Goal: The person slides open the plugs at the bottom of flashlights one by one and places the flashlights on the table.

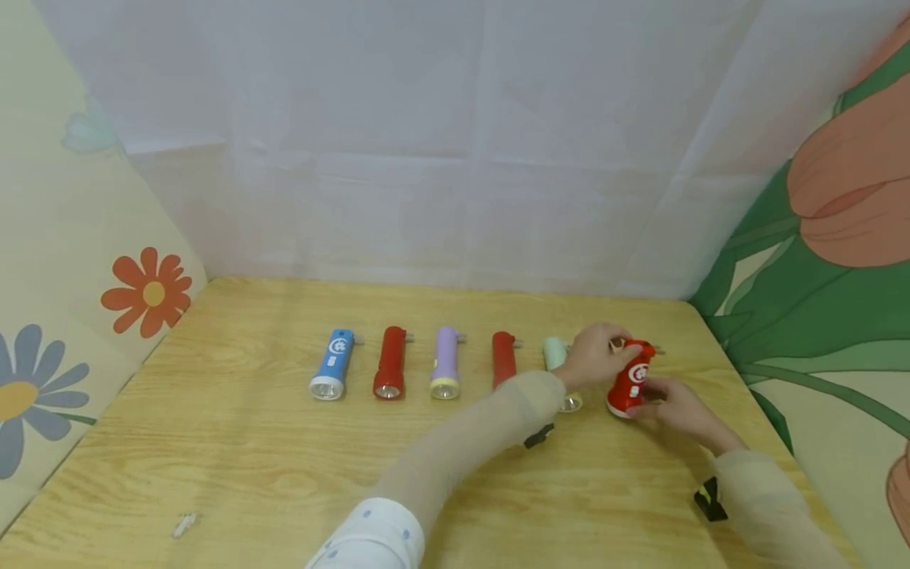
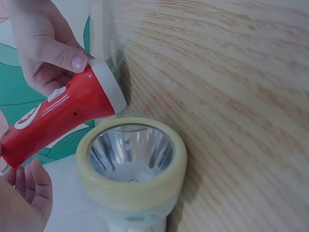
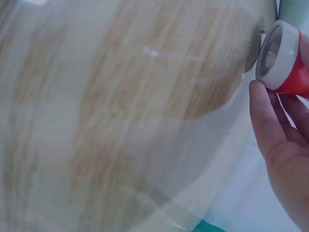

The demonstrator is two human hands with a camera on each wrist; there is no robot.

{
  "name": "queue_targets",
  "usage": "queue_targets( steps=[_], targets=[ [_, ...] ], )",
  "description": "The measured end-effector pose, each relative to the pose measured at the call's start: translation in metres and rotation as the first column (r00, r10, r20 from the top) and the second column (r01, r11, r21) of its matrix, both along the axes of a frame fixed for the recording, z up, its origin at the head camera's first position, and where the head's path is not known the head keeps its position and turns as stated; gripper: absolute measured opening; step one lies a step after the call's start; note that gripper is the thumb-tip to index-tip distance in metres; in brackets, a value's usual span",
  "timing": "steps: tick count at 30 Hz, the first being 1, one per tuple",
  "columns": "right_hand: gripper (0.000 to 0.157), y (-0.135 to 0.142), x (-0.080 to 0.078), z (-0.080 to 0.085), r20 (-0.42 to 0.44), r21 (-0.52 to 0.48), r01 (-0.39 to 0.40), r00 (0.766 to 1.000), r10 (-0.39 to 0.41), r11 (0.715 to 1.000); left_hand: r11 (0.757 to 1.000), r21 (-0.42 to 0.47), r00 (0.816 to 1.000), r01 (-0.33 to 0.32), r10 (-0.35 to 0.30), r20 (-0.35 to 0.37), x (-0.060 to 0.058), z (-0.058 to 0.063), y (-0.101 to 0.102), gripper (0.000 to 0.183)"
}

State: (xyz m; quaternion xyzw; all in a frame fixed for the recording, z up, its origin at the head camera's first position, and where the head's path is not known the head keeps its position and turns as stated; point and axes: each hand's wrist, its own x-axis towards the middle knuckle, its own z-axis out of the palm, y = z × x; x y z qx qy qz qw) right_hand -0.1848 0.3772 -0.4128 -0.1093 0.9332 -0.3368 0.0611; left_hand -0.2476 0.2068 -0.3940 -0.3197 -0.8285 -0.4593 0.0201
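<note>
At the right of the table, a red flashlight with a white rim is held between both hands, its tail tilted up. My left hand pinches the tail end from above. Lower down, my right hand holds it near the white head, thumb against the side. The left wrist view shows the same red flashlight with a switch and a round white emblem. Beside it lies a mint green flashlight with a cream rim, partly hidden by the left hand and sleeve.
Left of the hands, a row holds a blue flashlight, a red one, a lilac one and another red one, partly covered by the left sleeve. A small white object lies at the front left of the wooden table.
</note>
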Motion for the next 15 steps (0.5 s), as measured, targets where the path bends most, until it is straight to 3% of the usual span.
queue_targets(
  steps=[8,15],
  targets=[
    [0.042,0.0004,0.0017,0.0014,0.043,-0.040,-0.011,0.999,0.013,0.999,0.999,0.038,0.999,0.005,-0.006,0.034,-0.0013,-0.0011,0.0002,0.018],
    [0.043,-0.0013,0.0013,0.0032,0.055,-0.039,-0.018,0.998,0.020,0.999,0.999,0.033,0.999,0.008,-0.007,-0.032,-0.0040,-0.0039,-0.0005,0.020]
  ],
)
